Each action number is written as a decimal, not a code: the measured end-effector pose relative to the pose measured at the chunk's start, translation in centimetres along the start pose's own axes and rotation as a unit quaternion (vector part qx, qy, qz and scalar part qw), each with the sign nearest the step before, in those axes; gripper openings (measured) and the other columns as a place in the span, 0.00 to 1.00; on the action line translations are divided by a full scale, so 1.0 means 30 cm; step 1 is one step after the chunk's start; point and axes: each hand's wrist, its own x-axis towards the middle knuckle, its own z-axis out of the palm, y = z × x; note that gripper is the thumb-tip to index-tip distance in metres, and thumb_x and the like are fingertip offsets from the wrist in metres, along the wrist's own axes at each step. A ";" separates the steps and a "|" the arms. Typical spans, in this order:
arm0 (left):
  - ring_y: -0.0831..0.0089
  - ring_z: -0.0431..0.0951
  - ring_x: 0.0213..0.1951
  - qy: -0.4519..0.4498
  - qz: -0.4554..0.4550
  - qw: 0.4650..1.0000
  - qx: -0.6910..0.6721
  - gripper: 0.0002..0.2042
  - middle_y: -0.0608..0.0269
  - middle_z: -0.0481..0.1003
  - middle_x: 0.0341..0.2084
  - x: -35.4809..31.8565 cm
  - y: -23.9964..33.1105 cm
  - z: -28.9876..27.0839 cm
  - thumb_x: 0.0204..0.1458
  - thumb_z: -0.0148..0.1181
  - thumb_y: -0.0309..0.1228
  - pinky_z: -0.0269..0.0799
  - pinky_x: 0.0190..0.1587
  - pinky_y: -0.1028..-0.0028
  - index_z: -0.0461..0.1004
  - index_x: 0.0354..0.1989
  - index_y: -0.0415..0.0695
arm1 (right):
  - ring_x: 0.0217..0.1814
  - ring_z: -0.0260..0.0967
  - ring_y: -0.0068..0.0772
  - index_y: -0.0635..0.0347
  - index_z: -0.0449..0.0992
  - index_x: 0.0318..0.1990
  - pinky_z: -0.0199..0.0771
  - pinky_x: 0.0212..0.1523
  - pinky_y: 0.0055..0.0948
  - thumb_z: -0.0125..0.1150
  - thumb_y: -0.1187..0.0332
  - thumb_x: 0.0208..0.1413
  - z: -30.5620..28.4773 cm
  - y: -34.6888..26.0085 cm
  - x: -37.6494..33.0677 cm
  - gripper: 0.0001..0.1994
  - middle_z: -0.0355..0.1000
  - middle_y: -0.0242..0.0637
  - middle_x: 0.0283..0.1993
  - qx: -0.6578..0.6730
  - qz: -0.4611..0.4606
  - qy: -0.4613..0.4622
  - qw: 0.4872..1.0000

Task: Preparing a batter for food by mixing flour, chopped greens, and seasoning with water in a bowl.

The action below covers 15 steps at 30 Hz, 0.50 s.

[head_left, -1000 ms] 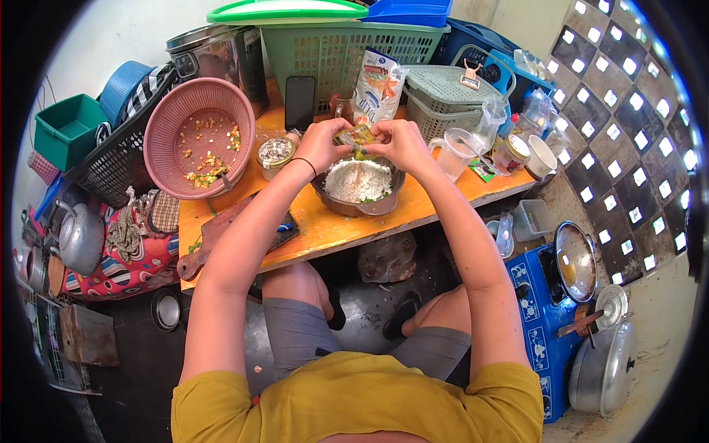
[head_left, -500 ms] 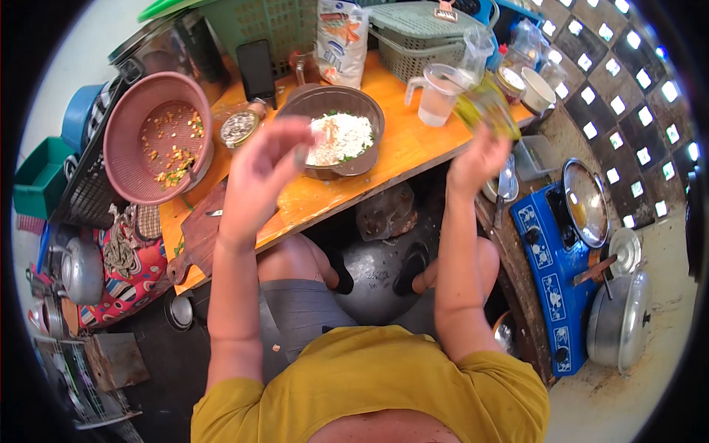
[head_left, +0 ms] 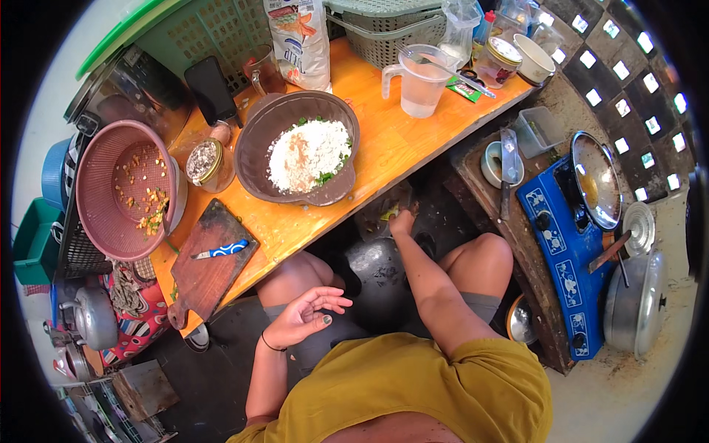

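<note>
Above my lap, my left hand (head_left: pixel 306 317) is empty, its fingers apart and loosely curled. My right hand (head_left: pixel 402 221) reaches down below the table edge into a clear plastic bag (head_left: pixel 375 221). A small yellow-green packet (head_left: pixel 388 213) shows at its closed fingertips; most of it is hidden. On the table a brown bowl (head_left: pixel 255 151) holds white flour (head_left: pixel 304 164) with a brown powder on top and chopped green leaves around it. A blue-handled knife (head_left: pixel 225 249) lies on the wooden cutting board (head_left: pixel 203 277), left of the bowl.
A pink basket (head_left: pixel 92 177) with chopped yellow bits and a glass jar (head_left: pixel 209 166) stand at the left. Near the table's right end are a clear measuring jug (head_left: pixel 421 88) and a flour bag (head_left: pixel 301 44). A blue stove (head_left: pixel 550 229) carries a pan of oil (head_left: pixel 594 177).
My right hand has come down from above the table's right side to the bag below, with the packet. My left hand has drawn back from the bowl to my lap.
</note>
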 end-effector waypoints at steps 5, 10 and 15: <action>0.71 0.72 0.57 0.005 -0.015 1.000 -0.006 0.29 0.53 0.70 0.61 0.024 0.007 -0.023 0.60 0.64 0.33 0.70 0.54 0.73 0.61 0.67 0.42 | 0.51 0.76 0.59 0.62 0.78 0.50 0.76 0.53 0.46 0.70 0.66 0.49 -0.038 -0.043 0.039 0.20 0.78 0.52 0.51 -0.016 -0.070 -0.019 0.997; 0.69 0.71 0.58 -0.021 -0.014 1.000 0.005 0.29 0.51 0.69 0.61 0.086 -0.001 -0.021 0.60 0.63 0.30 0.70 0.56 0.70 0.59 0.68 0.41 | 0.38 0.73 0.32 0.63 0.75 0.49 0.76 0.41 0.31 0.56 0.74 0.62 -0.274 -0.151 0.066 0.10 0.73 0.41 0.41 0.318 -0.087 0.211 0.920; 0.68 0.71 0.59 -0.066 0.004 0.998 0.014 0.29 0.50 0.68 0.62 0.152 0.010 -0.001 0.60 0.62 0.27 0.69 0.58 0.71 0.58 0.68 0.40 | 0.33 0.64 0.17 0.60 0.69 0.50 0.65 0.31 0.17 0.51 0.73 0.67 -0.764 -0.396 0.118 0.07 0.68 0.30 0.38 0.550 -0.140 0.288 0.771</action>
